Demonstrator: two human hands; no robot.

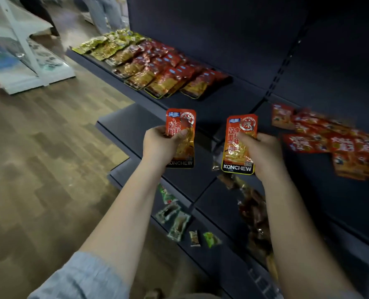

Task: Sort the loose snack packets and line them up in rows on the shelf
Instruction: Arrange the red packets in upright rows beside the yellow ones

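Each hand (159, 145) (263, 152) grips KONCHEW packet (182, 134) (239, 143)

A wood-patterned plank floor (49, 137) in mixed brown and grey tones fills the left side of the view. At the upper left stands a white metal display rack (26, 50) with a slanted upright, and blurred blue-and-white printed items (0, 55) lie on its lower tier. At the top edge, beyond the rack, a person's legs in light grey trousers (104, 14) stand on the floor; another dark-clothed figure (39, 11) is just to the left, too blurred to make out.
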